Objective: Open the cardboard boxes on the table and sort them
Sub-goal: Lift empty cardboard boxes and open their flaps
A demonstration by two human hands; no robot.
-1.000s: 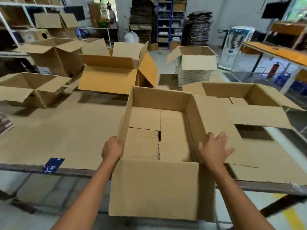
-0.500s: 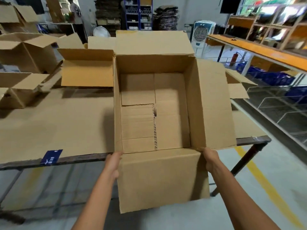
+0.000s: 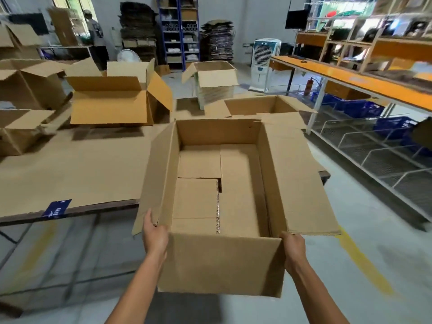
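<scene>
The large open brown cardboard box [image 3: 222, 260] is held in the air at the near edge of the cardboard-covered table [image 3: 81, 174]. The left hand [image 3: 154, 235] curls round its left flap. The right hand [image 3: 293, 249] grips the right corner, fingers hidden.

Risk: a corner-only hold may slip or tear the flap.

Other opened brown boxes [image 3: 112, 106] stand on the table. A white air cooler [image 3: 265, 64] and an orange workbench [image 3: 350, 78] stand beyond.
</scene>
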